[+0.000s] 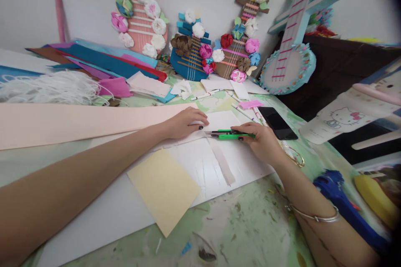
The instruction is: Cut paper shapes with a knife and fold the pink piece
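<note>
My right hand (263, 144) is closed round a green utility knife (230, 134), its blade pointing left toward the other hand. The blade tip is at the edge of pale pink paper or foam beside my left fingers. My left hand (183, 124) lies flat with its fingers stretched out, pressing on the right end of a long pale pink sheet (78, 123). Beneath both hands is a white board (103, 212). On the board lie a square of pale yellow paper (164, 192) and a narrow greyish-pink strip (222, 164).
Flower-trimmed paper instruments, including a blue one (191, 60), lean against the wall. White cord (53, 87) and coloured sheets (109, 60) are heaped back left. To the right are a black phone (277, 123), a gold bangle (294, 156), a blue glue gun (344, 204) and a tumbler (341, 117).
</note>
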A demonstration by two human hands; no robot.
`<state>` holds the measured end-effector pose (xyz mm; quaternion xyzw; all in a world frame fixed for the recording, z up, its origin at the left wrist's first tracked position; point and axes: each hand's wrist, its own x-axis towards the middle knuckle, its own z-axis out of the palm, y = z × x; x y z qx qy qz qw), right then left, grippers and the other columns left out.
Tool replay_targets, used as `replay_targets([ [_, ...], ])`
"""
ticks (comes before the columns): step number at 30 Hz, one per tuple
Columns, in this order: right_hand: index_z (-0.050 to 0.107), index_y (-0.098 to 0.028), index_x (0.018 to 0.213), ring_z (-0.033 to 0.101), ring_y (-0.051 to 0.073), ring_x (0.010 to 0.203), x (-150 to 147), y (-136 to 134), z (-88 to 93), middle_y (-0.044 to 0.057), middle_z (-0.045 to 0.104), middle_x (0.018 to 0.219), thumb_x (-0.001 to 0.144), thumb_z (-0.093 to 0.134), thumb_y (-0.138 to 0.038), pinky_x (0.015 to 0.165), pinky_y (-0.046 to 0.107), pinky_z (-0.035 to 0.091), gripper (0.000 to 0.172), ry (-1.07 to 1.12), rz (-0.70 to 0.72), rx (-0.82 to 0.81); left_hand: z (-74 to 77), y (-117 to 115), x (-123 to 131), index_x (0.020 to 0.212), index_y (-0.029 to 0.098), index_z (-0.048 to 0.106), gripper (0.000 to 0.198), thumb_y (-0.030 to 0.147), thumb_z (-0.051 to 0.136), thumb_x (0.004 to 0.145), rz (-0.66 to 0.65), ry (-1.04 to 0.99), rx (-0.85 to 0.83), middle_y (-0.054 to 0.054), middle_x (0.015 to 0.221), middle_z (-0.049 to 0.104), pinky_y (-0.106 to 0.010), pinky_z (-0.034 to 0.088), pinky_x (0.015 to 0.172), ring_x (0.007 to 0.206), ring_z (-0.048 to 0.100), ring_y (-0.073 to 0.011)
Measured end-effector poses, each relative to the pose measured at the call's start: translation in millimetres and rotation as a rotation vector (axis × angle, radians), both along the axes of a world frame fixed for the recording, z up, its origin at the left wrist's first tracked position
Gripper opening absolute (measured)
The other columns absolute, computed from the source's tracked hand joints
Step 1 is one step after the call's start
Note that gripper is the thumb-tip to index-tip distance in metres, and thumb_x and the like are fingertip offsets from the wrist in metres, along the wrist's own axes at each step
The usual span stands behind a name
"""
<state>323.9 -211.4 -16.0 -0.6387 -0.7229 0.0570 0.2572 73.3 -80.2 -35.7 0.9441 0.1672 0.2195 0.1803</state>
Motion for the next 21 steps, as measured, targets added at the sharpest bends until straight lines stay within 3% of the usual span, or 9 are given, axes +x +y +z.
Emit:
replay_targets([
  [21,0.075,-0.031,0.103,0.065,0.024,0.094,-2.5,-3.8,5.3,0.003,0.073,0.102,0.075,0.056,-0.001,0.083,0.039,0.047,0.045,-0.096,-0.013,0.031,-1.6,1.4,0.2,0.108,0.021,0.068,0.026,0.020,0.047,0.091,-0.007,-0.009,0.003,-0.007,0.121,0.064,-0.039,0.039,0.099,0.113,0.053,-0.0213],
])
